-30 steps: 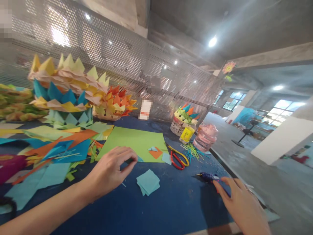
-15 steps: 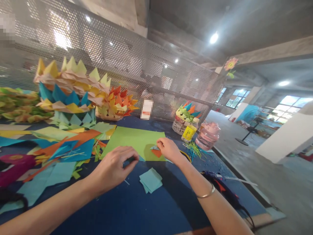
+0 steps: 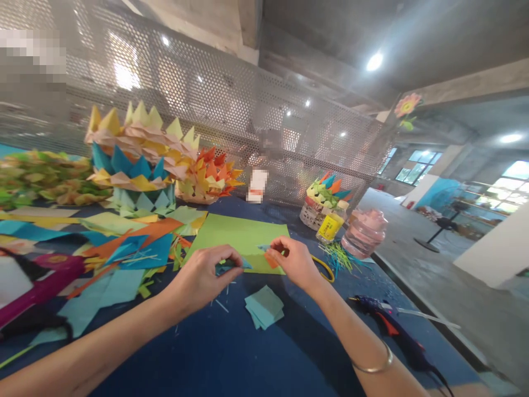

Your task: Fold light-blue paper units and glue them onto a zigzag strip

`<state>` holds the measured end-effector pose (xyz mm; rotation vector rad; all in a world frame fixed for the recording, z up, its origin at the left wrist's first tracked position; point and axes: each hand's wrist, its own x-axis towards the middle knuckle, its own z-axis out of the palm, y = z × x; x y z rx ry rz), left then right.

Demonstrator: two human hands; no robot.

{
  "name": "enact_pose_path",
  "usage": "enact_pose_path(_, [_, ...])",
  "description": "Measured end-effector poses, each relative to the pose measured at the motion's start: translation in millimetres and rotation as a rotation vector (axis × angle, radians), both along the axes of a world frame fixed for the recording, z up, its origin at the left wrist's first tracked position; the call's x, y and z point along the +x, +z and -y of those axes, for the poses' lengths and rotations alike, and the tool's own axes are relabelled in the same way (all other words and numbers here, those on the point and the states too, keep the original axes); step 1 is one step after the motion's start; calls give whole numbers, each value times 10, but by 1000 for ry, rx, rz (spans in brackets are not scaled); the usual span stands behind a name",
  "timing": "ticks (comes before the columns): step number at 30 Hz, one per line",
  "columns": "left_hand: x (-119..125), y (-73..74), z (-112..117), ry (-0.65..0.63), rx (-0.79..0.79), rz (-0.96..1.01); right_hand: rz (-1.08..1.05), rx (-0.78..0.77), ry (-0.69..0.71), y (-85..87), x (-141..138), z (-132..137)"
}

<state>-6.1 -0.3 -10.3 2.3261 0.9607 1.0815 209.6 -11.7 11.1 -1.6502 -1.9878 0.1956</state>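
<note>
While both forearms reach in from the lower corners of the frame, the left hand (image 3: 209, 271) curls near the centre, thumb and forefinger closed on a light-blue paper piece (image 3: 247, 264) whose pointed tip juts out to the right. The right hand (image 3: 292, 263), just right of centre, has its fingertips drawn together on a small folded blue piece (image 3: 262, 248), the other fingers loosely bent. An orange paper (image 3: 271, 260) shows just below those fingertips; whether it is gripped too cannot be told.

Both pieces lie over or near the front edge of a lime-green sheet (image 3: 239, 231) in the middle of the frame. Below it, a loose stack of light-blue squares (image 3: 264, 309) rests on the dark blue table (image 3: 198, 353). To the right, yellow-handled scissors (image 3: 325, 269) are partly hidden behind the right hand, near a heap of shredded paper strips (image 3: 341, 256). At lower right lies a dark blue hot glue gun (image 3: 374, 306) with a red trigger; a magenta glue gun (image 3: 58, 279) sits at the left edge, beside cut coloured papers (image 3: 95, 292).

Folded-paper tiers (image 3: 142, 132) stand at upper left, and a yellow-labelled bottle (image 3: 330, 227) stands right of centre.
</note>
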Motion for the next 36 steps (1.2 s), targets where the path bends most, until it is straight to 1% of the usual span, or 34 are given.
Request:
enact_pose_path(3, [1,14,-7,38,-66,2,-161,26,89,25,-104,126])
enact_pose_path(6, [3,22,-4,57,-77,4,-219,33,135,-20,-159,183])
enact_pose_path(11, [6,25,5,52,-54,-1,-202,30,157,-78,-161,177])
enact_pose_path(23, [11,9,13,45,-38,-4,-152,32,198,-63,-212,225])
enact_pose_path(31, [28,5,35,62,-37,-33,-71,47,221,-30,-253,256])
enact_pose_path(36, [27,-17,34,45,-23,-16,-62,42,230,-31,-268,267])
